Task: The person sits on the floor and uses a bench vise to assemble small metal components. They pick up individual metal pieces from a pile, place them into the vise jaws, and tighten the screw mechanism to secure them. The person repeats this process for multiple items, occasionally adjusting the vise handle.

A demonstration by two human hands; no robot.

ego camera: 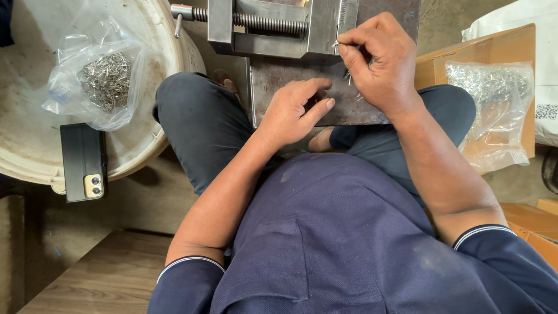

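Steel, thin and small, the pin (336, 43) sits pinched between the right hand's (378, 61) thumb and forefinger at the vise (273, 26) edge, pointing left, while the left hand (293, 110), empty and half-curled, rests nearer the body on the metal plate (273, 78).

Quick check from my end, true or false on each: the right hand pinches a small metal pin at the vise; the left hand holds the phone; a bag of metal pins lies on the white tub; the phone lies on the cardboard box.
1. The right hand pinches a small metal pin at the vise. True.
2. The left hand holds the phone. False: it rests on the metal plate, holding nothing that shows.
3. A bag of metal pins lies on the white tub. True.
4. The phone lies on the cardboard box. False: it lies on the tub's rim.
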